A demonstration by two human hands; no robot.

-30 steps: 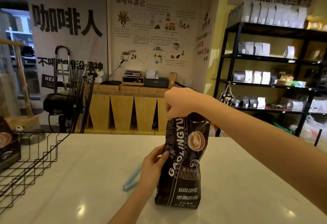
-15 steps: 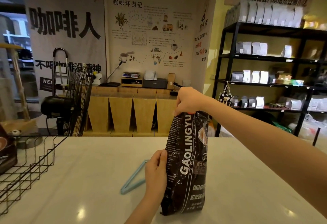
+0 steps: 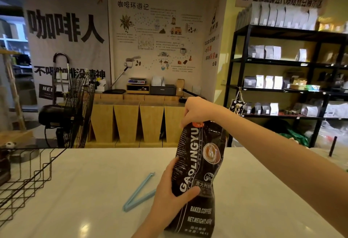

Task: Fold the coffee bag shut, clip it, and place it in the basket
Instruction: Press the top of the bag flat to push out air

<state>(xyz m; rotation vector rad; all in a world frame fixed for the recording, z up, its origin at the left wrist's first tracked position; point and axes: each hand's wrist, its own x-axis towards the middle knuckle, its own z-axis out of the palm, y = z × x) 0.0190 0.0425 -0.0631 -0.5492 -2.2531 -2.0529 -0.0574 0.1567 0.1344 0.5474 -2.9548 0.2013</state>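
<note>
A tall black coffee bag (image 3: 199,164) with white lettering stands upright on the white counter. My right hand (image 3: 199,110) pinches the bag's top from above. My left hand (image 3: 169,190) wraps the bag's left side at mid height, thumb across the front. A light blue clip (image 3: 138,193) lies open in a V on the counter just left of my left hand. The black wire basket (image 3: 28,177) sits at the counter's left edge, with a dark bag partly visible inside it at the frame's edge.
The white counter (image 3: 94,190) runs across the foreground. A black fan (image 3: 75,113) stands behind the basket. Wooden cabinets line the back wall, and black shelves (image 3: 282,91) with coffee bags fill the right side.
The bag has turned so its front label faces me again. My left hand shifted from the bag's edge to gripping its side, thumb across the front. My right hand still holds the top.
</note>
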